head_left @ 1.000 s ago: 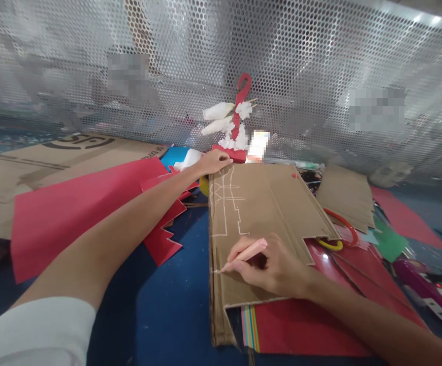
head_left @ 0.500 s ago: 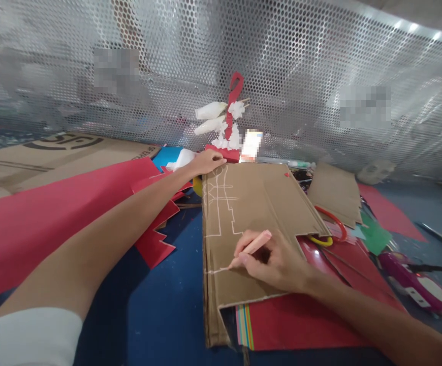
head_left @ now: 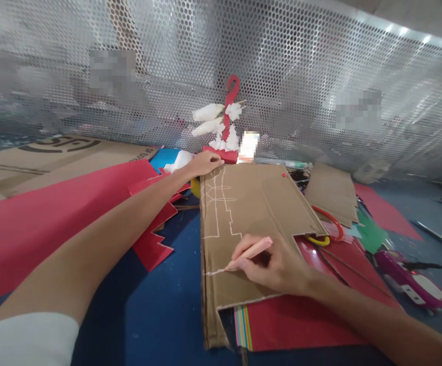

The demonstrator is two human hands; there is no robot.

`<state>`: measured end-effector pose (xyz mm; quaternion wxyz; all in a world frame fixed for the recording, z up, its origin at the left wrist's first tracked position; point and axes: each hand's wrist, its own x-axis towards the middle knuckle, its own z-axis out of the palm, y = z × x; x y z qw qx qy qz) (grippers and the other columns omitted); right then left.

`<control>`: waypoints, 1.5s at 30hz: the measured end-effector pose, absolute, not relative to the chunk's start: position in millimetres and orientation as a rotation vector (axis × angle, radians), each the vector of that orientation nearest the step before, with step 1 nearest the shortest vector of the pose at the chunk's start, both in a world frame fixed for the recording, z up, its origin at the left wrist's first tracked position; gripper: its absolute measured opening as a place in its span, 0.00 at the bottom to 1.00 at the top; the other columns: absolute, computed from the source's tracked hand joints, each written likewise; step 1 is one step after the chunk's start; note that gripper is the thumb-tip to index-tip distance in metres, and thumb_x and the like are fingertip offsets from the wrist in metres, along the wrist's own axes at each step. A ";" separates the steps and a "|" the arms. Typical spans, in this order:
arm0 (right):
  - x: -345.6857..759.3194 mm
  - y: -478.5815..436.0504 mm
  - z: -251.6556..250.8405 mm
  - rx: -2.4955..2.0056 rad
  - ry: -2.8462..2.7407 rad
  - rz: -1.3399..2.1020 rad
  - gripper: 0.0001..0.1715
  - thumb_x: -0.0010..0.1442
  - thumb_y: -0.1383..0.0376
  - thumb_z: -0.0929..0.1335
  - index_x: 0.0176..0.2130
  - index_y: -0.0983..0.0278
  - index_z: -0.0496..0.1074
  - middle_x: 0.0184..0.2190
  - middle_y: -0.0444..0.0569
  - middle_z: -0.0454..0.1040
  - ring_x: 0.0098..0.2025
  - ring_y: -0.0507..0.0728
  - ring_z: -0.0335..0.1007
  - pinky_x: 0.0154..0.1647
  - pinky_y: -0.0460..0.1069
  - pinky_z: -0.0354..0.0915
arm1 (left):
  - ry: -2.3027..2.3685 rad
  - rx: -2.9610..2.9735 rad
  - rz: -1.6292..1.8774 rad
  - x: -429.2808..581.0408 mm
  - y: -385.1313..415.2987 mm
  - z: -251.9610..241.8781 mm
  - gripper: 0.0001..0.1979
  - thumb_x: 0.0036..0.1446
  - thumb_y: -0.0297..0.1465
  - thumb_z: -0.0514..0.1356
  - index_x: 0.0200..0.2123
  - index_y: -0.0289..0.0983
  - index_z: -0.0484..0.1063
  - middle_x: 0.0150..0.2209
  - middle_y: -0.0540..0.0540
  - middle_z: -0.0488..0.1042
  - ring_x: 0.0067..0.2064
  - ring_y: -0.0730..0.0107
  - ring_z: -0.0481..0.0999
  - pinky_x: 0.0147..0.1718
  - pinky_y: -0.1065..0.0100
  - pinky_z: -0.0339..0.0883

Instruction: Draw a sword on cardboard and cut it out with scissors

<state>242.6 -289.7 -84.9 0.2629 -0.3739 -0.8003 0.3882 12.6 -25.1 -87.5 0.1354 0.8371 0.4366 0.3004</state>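
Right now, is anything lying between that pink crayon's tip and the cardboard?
Nothing visible. The right hand holds the pink crayon with its tip on the cardboard; the left hand rests at the far edge.

My right hand [head_left: 278,267] grips a pink chalk [head_left: 249,252], its tip touching the brown cardboard sheet [head_left: 259,203] at the end of a white line. My left hand [head_left: 203,163] presses flat on the sheet's far corner, beside red paper [head_left: 61,208].

Bright even light, glare strip top right, wide-angle bending at edges, soft background blur
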 end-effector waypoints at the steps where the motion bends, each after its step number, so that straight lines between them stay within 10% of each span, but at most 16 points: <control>1: 247.0 -289.6 -85.2 -1.037 -2.138 1.032 0.06 0.59 0.67 0.70 0.32 0.63 0.79 0.28 0.45 0.79 0.25 0.50 0.69 0.23 0.44 0.59 | 1.262 2.424 0.872 12.6 -24.9 -87.7 0.17 0.62 0.41 0.56 0.27 0.38 0.75 0.28 0.47 0.75 0.31 0.68 0.70 0.33 0.64 0.57; 36: 266.9 -287.3 -94.8 -1.003 -1.892 1.119 0.04 0.58 0.68 0.69 0.30 0.64 0.71 0.26 0.45 0.78 0.27 0.52 0.73 0.27 0.44 0.63 | 1.227 2.401 0.893 10.7 -29.8 -82.4 0.18 0.60 0.43 0.56 0.22 0.39 0.69 0.23 0.50 0.70 0.28 0.68 0.66 0.30 0.65 0.53; 45: 302.1 -262.1 -77.5 -0.952 -1.482 0.795 0.14 0.66 0.56 0.71 0.36 0.64 0.79 0.27 0.46 0.75 0.18 0.46 0.57 0.15 0.43 0.52 | 1.153 2.236 0.808 -0.5 -29.4 -67.6 0.16 0.51 0.45 0.64 0.27 0.37 0.78 0.29 0.47 0.78 0.32 0.65 0.72 0.33 0.67 0.61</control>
